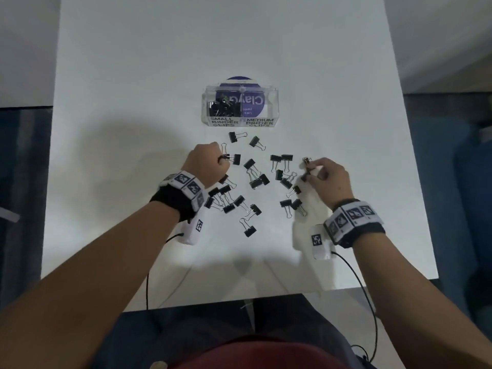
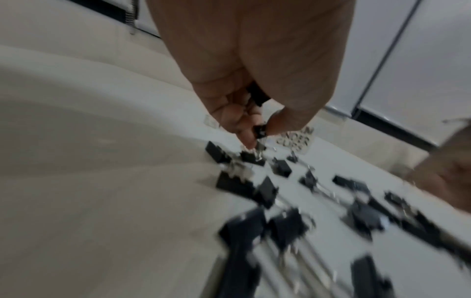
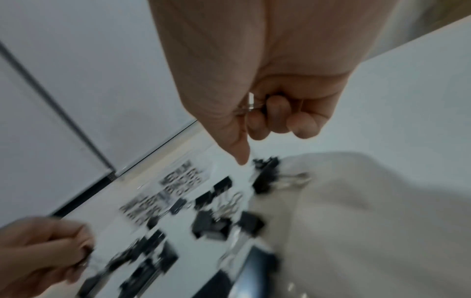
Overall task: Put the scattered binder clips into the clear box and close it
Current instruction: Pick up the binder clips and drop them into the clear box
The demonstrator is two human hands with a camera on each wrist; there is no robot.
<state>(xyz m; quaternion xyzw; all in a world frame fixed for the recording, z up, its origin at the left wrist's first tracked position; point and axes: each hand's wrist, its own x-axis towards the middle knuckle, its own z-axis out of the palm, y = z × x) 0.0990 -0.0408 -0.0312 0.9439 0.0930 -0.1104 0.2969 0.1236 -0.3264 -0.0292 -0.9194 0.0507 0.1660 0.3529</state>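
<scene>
The clear box (image 1: 239, 121) stands mid-table, labelled for small and medium binder clips; small clips (image 1: 222, 106) lie in its left compartment. I cannot tell how its lid stands. Several black binder clips (image 1: 255, 181) are scattered on the white table (image 1: 133, 155) between my hands. My left hand (image 1: 221, 162) is curled left of the pile; in the blurred left wrist view the left hand (image 2: 257, 129) pinches a clip (image 2: 260, 131). My right hand (image 1: 311, 170) pinches a clip (image 1: 306, 162) at the pile's right; in the right wrist view the right hand (image 3: 265, 117) curls round a silver clip handle (image 3: 251, 102).
The table's near edge (image 1: 239, 302) lies close to my body and its side edges drop to a dark floor (image 1: 24, 182). Black cables (image 1: 147, 275) run from both wrists over the near edge. Bare tabletop lies behind the box.
</scene>
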